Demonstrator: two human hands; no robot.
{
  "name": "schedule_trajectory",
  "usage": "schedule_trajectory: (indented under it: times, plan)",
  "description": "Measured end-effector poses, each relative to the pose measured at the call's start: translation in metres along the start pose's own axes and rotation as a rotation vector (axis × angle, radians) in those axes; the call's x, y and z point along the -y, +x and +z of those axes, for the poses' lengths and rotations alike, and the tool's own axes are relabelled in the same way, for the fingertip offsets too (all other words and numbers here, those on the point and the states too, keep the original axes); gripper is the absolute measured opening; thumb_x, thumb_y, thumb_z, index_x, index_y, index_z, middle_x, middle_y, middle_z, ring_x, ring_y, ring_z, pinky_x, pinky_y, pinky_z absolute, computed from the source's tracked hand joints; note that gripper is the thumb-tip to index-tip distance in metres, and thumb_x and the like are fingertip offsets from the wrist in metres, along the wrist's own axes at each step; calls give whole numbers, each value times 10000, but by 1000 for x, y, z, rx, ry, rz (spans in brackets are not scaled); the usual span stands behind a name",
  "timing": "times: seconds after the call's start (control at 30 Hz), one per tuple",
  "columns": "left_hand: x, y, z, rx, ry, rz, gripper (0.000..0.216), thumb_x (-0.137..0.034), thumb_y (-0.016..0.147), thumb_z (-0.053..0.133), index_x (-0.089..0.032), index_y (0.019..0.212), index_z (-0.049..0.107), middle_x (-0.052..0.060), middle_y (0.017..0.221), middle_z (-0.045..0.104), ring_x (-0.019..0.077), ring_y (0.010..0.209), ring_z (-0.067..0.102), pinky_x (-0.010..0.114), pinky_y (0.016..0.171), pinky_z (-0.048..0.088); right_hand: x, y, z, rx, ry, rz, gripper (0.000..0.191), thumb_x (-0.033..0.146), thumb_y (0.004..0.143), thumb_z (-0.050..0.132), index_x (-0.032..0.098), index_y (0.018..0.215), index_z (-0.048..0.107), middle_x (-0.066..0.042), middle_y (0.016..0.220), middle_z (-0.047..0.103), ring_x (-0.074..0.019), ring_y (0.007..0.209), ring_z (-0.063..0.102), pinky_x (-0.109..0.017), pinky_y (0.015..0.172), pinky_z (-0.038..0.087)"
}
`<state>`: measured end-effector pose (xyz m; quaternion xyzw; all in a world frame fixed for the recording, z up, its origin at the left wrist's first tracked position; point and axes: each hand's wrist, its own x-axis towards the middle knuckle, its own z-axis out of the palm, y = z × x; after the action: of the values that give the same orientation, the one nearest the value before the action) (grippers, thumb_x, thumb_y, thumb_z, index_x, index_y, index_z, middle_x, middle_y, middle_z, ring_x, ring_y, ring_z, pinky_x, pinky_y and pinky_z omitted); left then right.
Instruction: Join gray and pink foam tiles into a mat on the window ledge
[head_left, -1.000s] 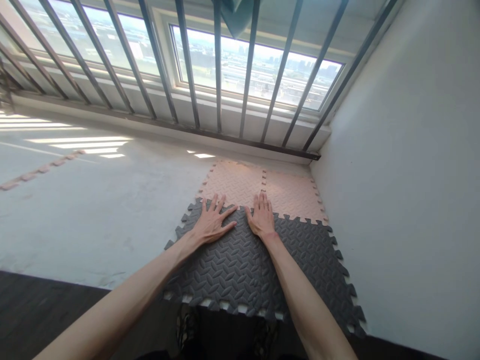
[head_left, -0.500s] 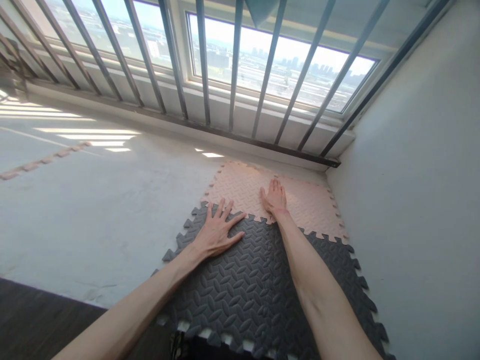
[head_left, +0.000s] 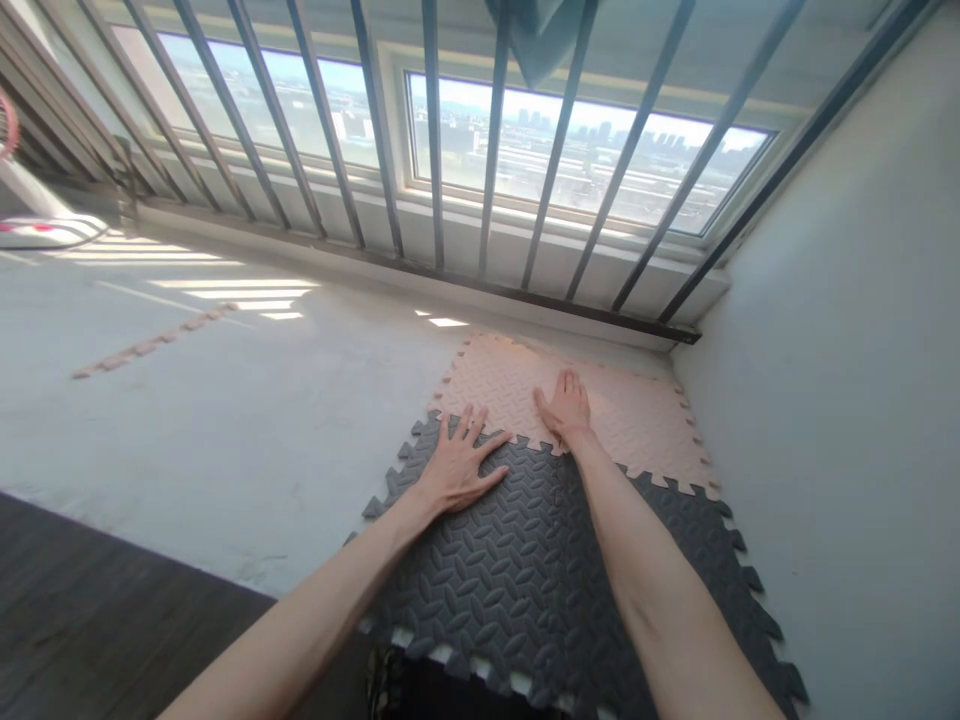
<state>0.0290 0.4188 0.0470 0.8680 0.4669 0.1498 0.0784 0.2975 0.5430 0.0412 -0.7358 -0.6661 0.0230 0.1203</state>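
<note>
My right hand (head_left: 568, 412) has moved forward from the grey mat (head_left: 517, 570) onto the pink mat (head_left: 637, 425), flat and open, while my left hand (head_left: 459, 467) stays spread open on the grey one, pressing their toothed joint by the floor's corner.

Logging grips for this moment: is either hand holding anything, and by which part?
Nothing is held. The left hand lies flat on the grey mat; the right hand lies flat on the pink mat.

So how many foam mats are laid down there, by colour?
Pink mats: 2, left one and right one, under the right hand
Grey mats: 2, near one under the left hand, and the one by the wall
Total: 4
</note>
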Motion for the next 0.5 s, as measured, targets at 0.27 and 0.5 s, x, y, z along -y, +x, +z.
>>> schedule_trajectory:
  times: [0.27,0.5]
  plan:
    - [-36,-29,8,-27,58,-122,844,-749,1035,459,-319,1753,346,156,1858,228,399,1731,133,703,1377,117,4,-125,-15,-36,14,-55,826,535,1094,343,5,1724,282,-215,1836,254,-329,1731,202,-519,1407,162]
    - [-85,-100,15,-107,113,-145,741,-594,1070,473,-264,1731,410,150,1829,294,369,1716,219,660,1382,215,18,-232,-36,-45,55,-48,744,477,1096,363,76,1722,344,-186,1831,276,-309,1728,229,-552,1405,210]
